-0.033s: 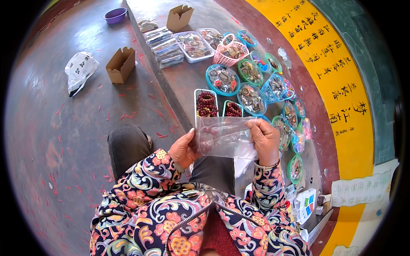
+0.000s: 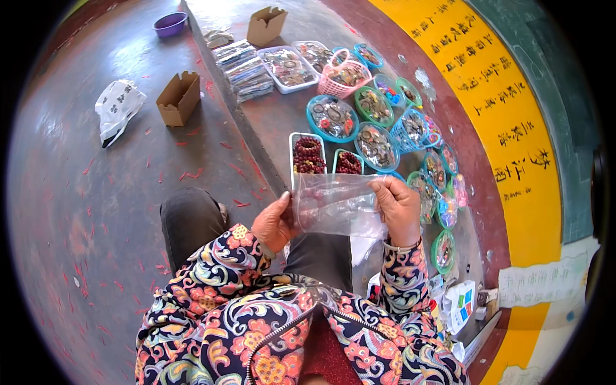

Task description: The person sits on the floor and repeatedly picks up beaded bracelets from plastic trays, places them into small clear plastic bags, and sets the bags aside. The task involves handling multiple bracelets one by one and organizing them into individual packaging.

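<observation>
A clear plastic bag (image 2: 337, 208) is stretched flat between my two hands, above my lap. My left hand (image 2: 276, 223) grips its left edge, thumb on the near face. The right-hand end of the bag is pinched between thumb and fingers of my right hand (image 2: 396, 208). Just beyond the bag sit a white tray (image 2: 291, 151) of dark red beaded bracelets (image 2: 309, 156) and a smaller pale green tray (image 2: 363, 165) with more dark red beads. The bag partly covers both trays. Whether anything lies inside the bag I cannot make out; it looks see-through.
Several round baskets of small trinkets, among them a blue basket (image 2: 310, 122) and a pink handled basket (image 2: 323, 83), stand to the right. Flat packets (image 2: 247, 70) lie beyond. On the left are a cardboard box (image 2: 178, 99), a white plastic bag (image 2: 119, 108) and a purple basin (image 2: 170, 24).
The view has shifted very slightly. Both hands keep their hold on the clear plastic bag, almost in the same place.
</observation>
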Demonstrator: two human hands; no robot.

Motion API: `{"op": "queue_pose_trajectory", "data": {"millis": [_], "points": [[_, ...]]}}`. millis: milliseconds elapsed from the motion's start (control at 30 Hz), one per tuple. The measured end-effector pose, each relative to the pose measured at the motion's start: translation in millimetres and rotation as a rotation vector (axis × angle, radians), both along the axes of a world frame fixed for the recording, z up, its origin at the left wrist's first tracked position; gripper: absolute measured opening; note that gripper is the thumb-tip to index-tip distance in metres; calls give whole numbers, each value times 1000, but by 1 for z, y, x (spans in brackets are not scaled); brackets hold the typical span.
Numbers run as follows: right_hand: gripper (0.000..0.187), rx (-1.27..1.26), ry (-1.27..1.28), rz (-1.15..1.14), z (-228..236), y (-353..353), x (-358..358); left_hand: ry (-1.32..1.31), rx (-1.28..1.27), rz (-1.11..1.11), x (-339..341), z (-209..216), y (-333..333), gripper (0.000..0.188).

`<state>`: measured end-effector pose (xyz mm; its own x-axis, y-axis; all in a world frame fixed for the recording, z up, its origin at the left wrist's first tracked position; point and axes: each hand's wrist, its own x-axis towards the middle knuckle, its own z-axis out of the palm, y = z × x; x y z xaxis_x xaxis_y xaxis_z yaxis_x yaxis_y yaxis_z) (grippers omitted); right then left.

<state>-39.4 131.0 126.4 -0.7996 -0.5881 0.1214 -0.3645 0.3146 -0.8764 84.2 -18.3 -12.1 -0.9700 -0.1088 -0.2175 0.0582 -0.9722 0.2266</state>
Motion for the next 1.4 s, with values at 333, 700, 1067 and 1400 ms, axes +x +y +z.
{"op": "queue_pose_trajectory", "data": {"millis": [333, 700, 1067, 1400], "points": [[10, -41, -452, -154, -28, 92, -67, -85, -60, 118, -6, -5, -2, 33], [11, -917, -1073, -740, -250, 228, -41, -273, -78, 107, -9, -28, 2, 33], [21, -1063, -1173, -1081, -360, 214, -11, -296, -126, 71, -12, -35, 4, 33], [37, -694, -1358, -910, -329, 212, -3, -323, -122, 69, -15, -34, 6, 33]]}}
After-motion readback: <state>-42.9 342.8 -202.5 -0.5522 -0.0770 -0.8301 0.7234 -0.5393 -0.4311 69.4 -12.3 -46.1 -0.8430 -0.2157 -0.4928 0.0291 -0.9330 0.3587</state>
